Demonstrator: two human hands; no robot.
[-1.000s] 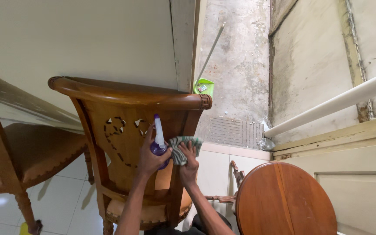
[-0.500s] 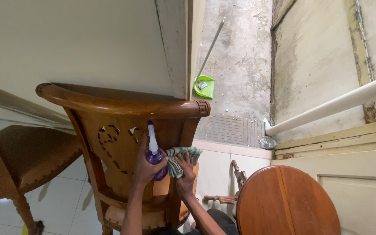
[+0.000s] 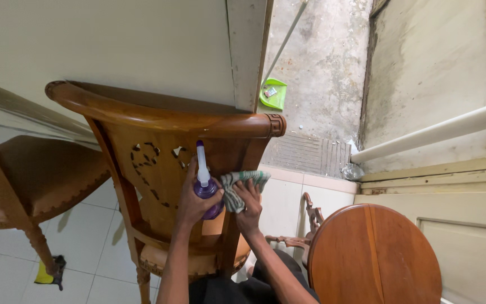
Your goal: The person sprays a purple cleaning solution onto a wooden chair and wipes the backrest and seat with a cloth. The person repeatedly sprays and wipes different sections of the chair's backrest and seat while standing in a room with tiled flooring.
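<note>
A carved wooden chair (image 3: 142, 135) stands before me with its curved backrest towards me. My left hand (image 3: 193, 198) grips a purple spray bottle (image 3: 205, 188) with a white nozzle, held upright against the chair's back. Just right of it, my right hand (image 3: 248, 207) presses a green and white striped cloth (image 3: 242, 184) against the chair's right upright. The two hands almost touch.
A second wooden chair (image 3: 29, 186) with a brown seat stands at the left. A round wooden table (image 3: 375, 253) is at the lower right. A green dustpan (image 3: 273, 93) with a long handle leans outside by a concrete wall. A white pipe (image 3: 434, 135) runs at the right. White tiles cover the floor.
The view shifted slightly. Both hands stay on the chair's back, and the cloth has moved a little along the right upright.
</note>
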